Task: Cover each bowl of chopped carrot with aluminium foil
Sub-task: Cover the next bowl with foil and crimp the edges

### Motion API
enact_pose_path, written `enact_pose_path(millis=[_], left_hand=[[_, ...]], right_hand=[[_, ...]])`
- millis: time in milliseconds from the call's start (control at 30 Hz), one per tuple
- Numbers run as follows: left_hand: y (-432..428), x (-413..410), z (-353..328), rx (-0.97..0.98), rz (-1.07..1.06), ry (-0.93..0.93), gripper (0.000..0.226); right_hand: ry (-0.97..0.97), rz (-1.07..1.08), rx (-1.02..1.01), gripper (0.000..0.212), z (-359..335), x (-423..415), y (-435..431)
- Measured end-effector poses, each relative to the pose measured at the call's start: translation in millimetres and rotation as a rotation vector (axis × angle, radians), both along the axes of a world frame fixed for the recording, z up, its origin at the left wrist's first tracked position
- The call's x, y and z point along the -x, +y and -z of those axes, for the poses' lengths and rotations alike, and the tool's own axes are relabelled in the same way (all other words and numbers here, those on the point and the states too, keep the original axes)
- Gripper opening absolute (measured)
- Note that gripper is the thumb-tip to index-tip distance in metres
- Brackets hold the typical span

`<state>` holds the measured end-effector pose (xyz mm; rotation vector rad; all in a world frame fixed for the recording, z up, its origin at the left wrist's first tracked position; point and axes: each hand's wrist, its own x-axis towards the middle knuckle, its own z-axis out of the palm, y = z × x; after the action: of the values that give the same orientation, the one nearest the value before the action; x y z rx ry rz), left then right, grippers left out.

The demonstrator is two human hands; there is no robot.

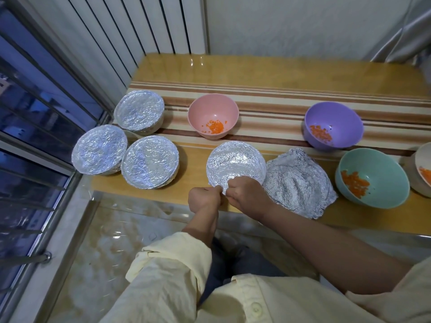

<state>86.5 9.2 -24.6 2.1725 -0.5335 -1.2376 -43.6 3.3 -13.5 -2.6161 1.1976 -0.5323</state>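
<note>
Foil, crinkled and pulled tight, forms the centre cover [235,159] over a bowl near the front edge of the table [279,71]; the bowl beneath is hidden. Both hands meet at the cover's near rim. The left hand [204,198] is curled, its fingertips pinching the foil edge. The right hand [247,194], just beside it and touching it, has its fingers bent down onto the same rim, gripping the foil there.

Touching the centre cover on its right lies a loose foil sheet [300,183], rumpled and heaped on the table. Further right of the cover stands an open teal bowl [382,173] with chopped carrot [354,183] in it, and beyond that a pale bowl [422,159], cut off by the picture's edge, also holding carrot. Behind the cover, slightly left, an open pink bowl [213,108] holds a small heap of carrot. Behind and to the right stands a purple bowl [335,120] with carrot against its left wall. Well left of the cover, three covered bowls [149,162] sit close together, each sealed in foil.
</note>
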Motion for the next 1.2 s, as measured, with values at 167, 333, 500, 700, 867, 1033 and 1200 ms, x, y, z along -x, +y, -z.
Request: enact_pose_path(millis=[167, 333, 500, 700, 867, 1033, 1200], left_hand=[[9, 3, -5, 0.011, 0.046, 0.037, 0.023], [0, 3, -10, -0.018, 0.024, 0.018, 0.028], [-4, -2, -7, -0.033, 0.052, 0.021, 0.038], [-3, -4, -7, -0.012, 0.056, 0.041, 0.037], [15, 6, -1, 0.053, 0.003, 0.022, 0.047], [11, 12, 0, 0.047, -0.023, 0.053, 0.018], [10, 16, 6, 0.065, -0.062, 0.113, 0.021]], right_hand=[[-0.031, -0.002, -0.013, 0.026, -2, 0, 2], [-0.080, 0.052, -0.037, 0.028, 6, 3, 1], [-0.009, 0.045, -0.040, 0.022, 1, 14, 4], [0.039, 0.072, -0.016, 0.026, 3, 17, 3], [0.005, 0.026, -0.020, 0.024, 1, 17, 2], [0.011, 0.018, -0.011, 0.027, -3, 16, 0], [-0.016, 0.006, -0.026, 0.027, -5, 15, -2]])
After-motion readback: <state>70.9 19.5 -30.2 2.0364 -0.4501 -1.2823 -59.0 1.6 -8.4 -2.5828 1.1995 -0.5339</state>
